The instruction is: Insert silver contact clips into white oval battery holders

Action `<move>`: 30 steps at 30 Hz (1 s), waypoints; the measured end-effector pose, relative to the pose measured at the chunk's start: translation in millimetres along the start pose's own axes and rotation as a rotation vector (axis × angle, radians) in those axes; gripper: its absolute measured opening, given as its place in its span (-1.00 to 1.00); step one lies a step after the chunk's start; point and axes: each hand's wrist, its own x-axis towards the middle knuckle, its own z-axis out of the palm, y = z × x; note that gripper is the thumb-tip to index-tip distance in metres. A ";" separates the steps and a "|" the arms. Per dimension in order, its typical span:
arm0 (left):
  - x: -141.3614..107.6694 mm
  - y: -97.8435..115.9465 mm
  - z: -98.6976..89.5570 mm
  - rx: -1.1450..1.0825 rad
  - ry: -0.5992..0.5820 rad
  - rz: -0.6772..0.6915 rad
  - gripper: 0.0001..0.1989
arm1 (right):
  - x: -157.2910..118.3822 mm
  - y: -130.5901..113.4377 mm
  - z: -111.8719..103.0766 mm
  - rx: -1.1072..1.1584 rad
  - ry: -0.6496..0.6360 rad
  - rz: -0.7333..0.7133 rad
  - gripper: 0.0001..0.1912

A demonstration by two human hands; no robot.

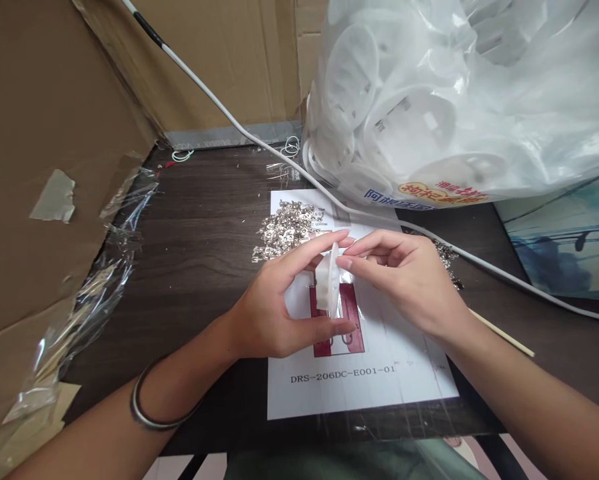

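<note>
A round white plastic part [325,285], shaped like a shallow cap with a wider rim, is held edge-on above the printed sheet [404,387]. My left hand [269,310] grips it by the rim, fingers at the top and thumb at the bottom. On the right, my right hand [412,277] has thumb and forefinger pinched together against the flat side of the part. Whatever lies between those fingertips is too small or hidden to make out. Just behind my left hand, a pile of small shiny metal clips [285,230] lies partly on the sheet.
A large clear bag [539,133] full of round white parts stands at the back right. More small metal pieces [448,257] lie beyond my right hand. A white cable [239,127] crosses diagonally. A thin wooden stick [504,333] lies at right; cardboard walls [219,73] bound the left and back.
</note>
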 end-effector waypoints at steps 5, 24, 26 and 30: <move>0.2 -0.8 -0.2 -0.039 -0.005 -0.016 -0.06 | -0.4 0.9 -0.9 -0.011 -0.018 -0.054 -0.88; 3.8 -9.9 -0.7 -0.340 -0.015 -0.054 -0.06 | 8.4 7.4 -10.3 0.176 -0.182 0.238 -0.67; 5.9 -11.9 -2.2 -0.347 -0.029 -0.054 -0.08 | 12.1 10.1 -11.5 0.217 -0.232 0.249 -0.64; 12.4 -18.5 -7.5 -0.337 -0.027 -0.057 -0.09 | 24.5 12.7 -10.4 0.245 -0.342 0.234 -0.60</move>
